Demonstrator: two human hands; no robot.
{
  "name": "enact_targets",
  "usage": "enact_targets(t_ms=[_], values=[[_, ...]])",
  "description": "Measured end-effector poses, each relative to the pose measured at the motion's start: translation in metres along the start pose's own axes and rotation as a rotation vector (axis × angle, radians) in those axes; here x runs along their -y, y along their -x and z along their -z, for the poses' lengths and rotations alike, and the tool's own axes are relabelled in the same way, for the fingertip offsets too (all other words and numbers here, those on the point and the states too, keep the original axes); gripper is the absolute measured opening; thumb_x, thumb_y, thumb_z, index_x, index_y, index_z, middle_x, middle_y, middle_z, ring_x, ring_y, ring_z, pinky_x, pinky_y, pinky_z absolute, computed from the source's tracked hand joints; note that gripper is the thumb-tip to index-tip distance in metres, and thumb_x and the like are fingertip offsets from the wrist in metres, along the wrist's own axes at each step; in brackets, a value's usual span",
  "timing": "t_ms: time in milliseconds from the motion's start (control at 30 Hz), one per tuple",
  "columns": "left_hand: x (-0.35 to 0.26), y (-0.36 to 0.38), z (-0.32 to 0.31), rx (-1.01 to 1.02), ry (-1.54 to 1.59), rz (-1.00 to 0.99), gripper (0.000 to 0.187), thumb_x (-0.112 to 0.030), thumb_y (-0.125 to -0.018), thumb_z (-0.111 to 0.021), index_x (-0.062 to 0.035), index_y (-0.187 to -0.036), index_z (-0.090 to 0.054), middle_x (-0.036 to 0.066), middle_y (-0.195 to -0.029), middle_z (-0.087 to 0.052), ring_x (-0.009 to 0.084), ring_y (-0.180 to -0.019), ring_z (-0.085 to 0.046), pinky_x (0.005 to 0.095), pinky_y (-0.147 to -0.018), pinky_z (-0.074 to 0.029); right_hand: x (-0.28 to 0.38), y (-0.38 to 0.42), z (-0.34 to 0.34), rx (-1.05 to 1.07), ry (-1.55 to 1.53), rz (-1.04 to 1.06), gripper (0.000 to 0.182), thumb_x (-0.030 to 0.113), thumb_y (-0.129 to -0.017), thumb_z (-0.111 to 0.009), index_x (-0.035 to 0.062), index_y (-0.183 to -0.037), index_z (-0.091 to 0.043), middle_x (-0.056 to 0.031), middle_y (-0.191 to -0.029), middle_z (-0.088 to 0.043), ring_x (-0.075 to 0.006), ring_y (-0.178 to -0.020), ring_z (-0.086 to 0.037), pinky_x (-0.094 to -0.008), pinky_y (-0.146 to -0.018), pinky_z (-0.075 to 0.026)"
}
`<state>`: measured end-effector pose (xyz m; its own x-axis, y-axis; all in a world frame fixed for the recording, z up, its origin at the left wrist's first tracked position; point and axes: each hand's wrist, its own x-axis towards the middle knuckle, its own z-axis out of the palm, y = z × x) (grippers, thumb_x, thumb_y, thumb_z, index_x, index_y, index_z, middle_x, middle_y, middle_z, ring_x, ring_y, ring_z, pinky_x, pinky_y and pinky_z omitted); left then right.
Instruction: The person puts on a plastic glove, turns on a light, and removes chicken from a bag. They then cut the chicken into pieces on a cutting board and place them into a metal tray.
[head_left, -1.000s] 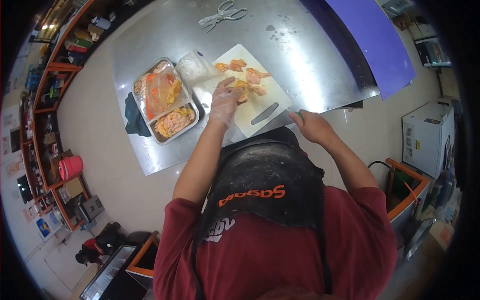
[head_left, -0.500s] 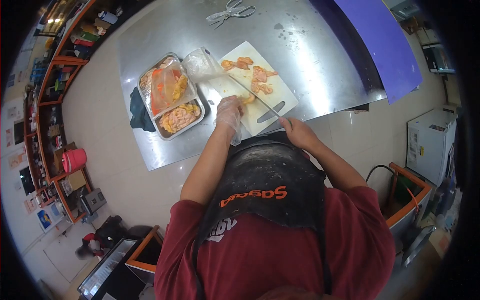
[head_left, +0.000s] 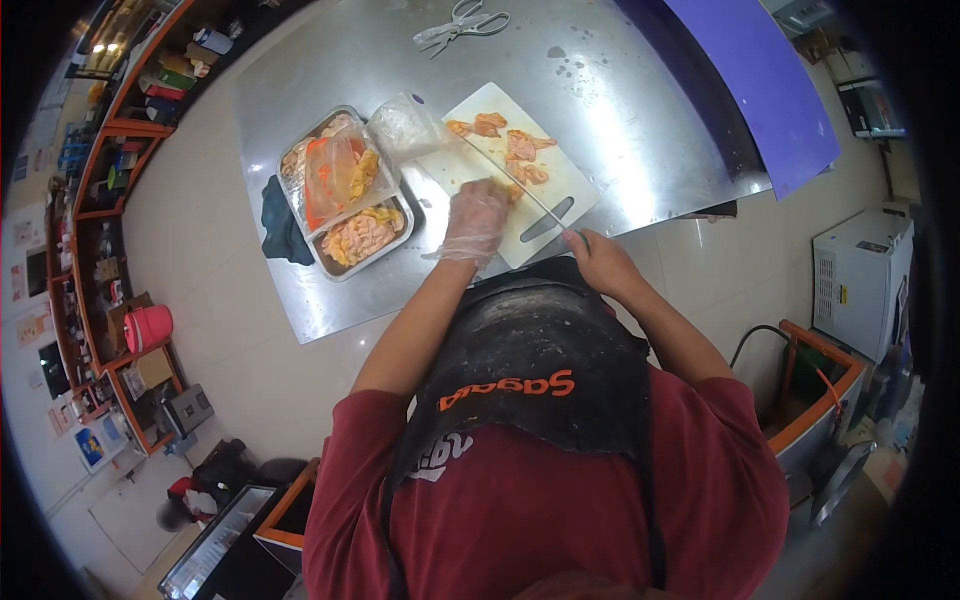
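My left hand [head_left: 477,215], in a clear plastic glove, is on the white cutting board [head_left: 520,238] with its fingers bent down onto a small yellowish piece of chicken [head_left: 513,192]. My right hand [head_left: 602,262] grips the handle of a long knife [head_left: 535,200] at the board's near edge. The blade slants away to the far left across the board, just right of my gloved fingers. Beyond the blade lie several pieces of raw chicken [head_left: 523,147]. My left fingertips are partly hidden.
Left of the board, a metal tray [head_left: 401,235] holds raw chicken and an orange-printed plastic bag [head_left: 325,185]. A clear plastic bag [head_left: 403,127] lies between tray and board. A dark cloth [head_left: 285,225] is under the tray. Kitchen scissors [head_left: 463,27] rest at the back of the steel table [head_left: 620,130].
My left hand has moved right and a little away from me, its back now turned up over the board. The knife and my right hand have shifted only slightly.
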<state>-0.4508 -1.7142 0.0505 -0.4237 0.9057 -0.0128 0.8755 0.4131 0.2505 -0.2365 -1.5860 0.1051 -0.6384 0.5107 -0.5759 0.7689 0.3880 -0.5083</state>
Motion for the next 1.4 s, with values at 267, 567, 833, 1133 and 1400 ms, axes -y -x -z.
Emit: enact_targets(t_ms=[267, 567, 833, 1133, 1400], values=[[-0.002, 0.009, 0.039, 0.314, 0.008, -0.058, 0.019, -0.017, -0.087, -0.062, -0.0122, -0.101, -0.073, 0.009, -0.110, -0.065, 0.0309, -0.113, -0.058, 0.0494, -0.093, -0.044, 0.009, -0.010, 0.007, 0.040, -0.035, -0.075, 0.064, 0.057, -0.104, -0.040, 0.0009, -0.118, -0.066, -0.0303, -0.114, -0.068, -0.0477, -0.112, -0.062, -0.0504, -0.097, -0.048], [0.008, 0.007, 0.008, 0.052, 0.139, -0.039, 0.020, -0.022, -0.088, -0.065, -0.0056, -0.096, -0.071, 0.014, -0.104, -0.066, 0.0336, -0.102, -0.062, 0.0493, -0.089, -0.049, 0.015, -0.006, -0.007, 0.057, -0.161, 0.009, 0.065, 0.054, -0.106, -0.037, -0.0042, -0.114, -0.065, -0.0334, -0.112, -0.066, -0.0469, -0.112, -0.062, -0.0485, -0.099, -0.047], [0.005, 0.007, -0.021, 0.019, 0.037, -0.041, 0.014, -0.018, -0.088, -0.064, -0.0060, -0.092, -0.071, 0.011, -0.100, -0.066, 0.0295, -0.096, -0.063, 0.0429, -0.083, -0.053, 0.039, -0.031, -0.035, 0.017, -0.239, 0.034, 0.061, 0.051, -0.108, -0.038, -0.0021, -0.112, -0.068, -0.0296, -0.101, -0.069, -0.0444, -0.103, -0.066, -0.0475, -0.093, -0.049], [-0.002, -0.001, -0.043, -0.025, -0.029, -0.002, 0.017, -0.015, -0.084, -0.063, -0.0022, -0.095, -0.066, 0.015, -0.097, -0.062, 0.0304, -0.096, -0.061, 0.0414, -0.082, -0.052, -0.018, 0.016, -0.023, 0.120, -0.007, -0.107, 0.066, 0.055, -0.105, -0.039, -0.0043, -0.115, -0.066, -0.0334, -0.114, -0.066, -0.0484, -0.113, -0.062, -0.0528, -0.097, -0.048], [-0.001, -0.008, -0.044, -0.007, -0.125, 0.170, 0.015, -0.015, -0.084, -0.061, -0.0043, -0.093, -0.066, 0.015, -0.092, -0.063, 0.0314, -0.087, -0.064, 0.0434, -0.075, -0.054, 0.024, -0.046, -0.021, 0.035, -0.049, 0.075, 0.062, 0.054, -0.106, -0.040, -0.0021, -0.107, -0.067, -0.0295, -0.102, -0.069, -0.0483, -0.101, -0.065, -0.0522, -0.090, -0.050]])
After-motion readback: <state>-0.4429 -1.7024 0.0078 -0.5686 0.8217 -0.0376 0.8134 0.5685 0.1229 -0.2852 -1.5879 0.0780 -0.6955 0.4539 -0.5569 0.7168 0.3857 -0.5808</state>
